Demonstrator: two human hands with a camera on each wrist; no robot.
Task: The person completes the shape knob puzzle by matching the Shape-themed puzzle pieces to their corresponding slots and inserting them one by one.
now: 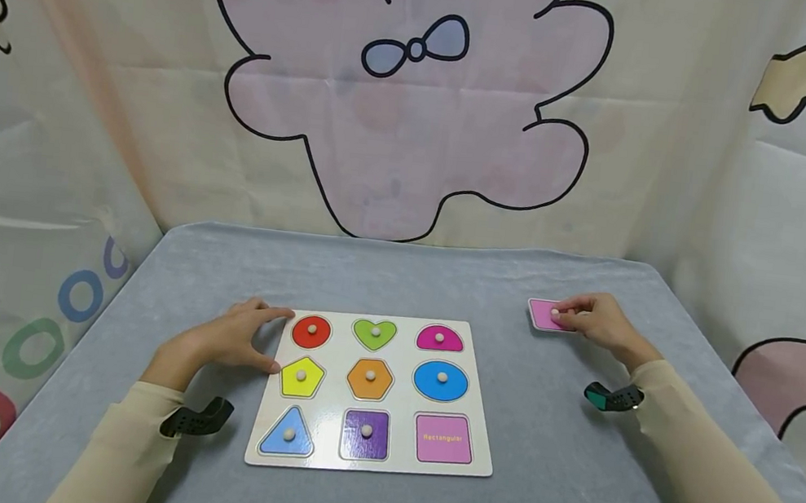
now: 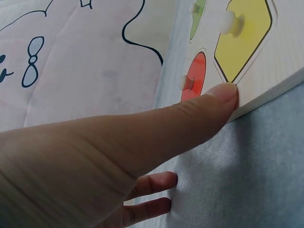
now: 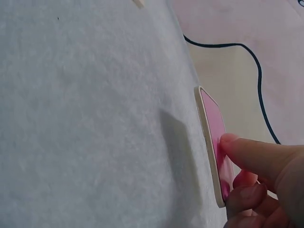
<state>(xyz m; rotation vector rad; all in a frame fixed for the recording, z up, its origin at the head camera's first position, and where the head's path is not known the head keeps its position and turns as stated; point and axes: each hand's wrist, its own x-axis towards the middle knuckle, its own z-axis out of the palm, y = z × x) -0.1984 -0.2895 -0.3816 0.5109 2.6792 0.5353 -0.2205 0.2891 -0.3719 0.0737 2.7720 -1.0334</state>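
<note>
My right hand (image 1: 604,322) pinches a pink rectangular puzzle piece (image 1: 541,314) by its knob, toward the far right of the table. In the right wrist view the piece (image 3: 216,142) is off the cloth, with its shadow beside it. A white wooden puzzle board (image 1: 331,416) lies flat on the table's middle. My left hand (image 1: 235,336) rests at the board's left edge, thumb on the rim beside the yellow pentagon (image 2: 249,38), fingers spread toward the far corner. The board's front right recess (image 1: 443,448) is pink and bears the word "Rectangular".
Knobbed pieces fill the other spots, among them a red circle (image 1: 311,331), a blue oval (image 1: 441,381) and a purple square (image 1: 365,434). Grey cloth (image 1: 541,479) covers the table. A printed curtain (image 1: 402,120) hangs behind it and on both sides.
</note>
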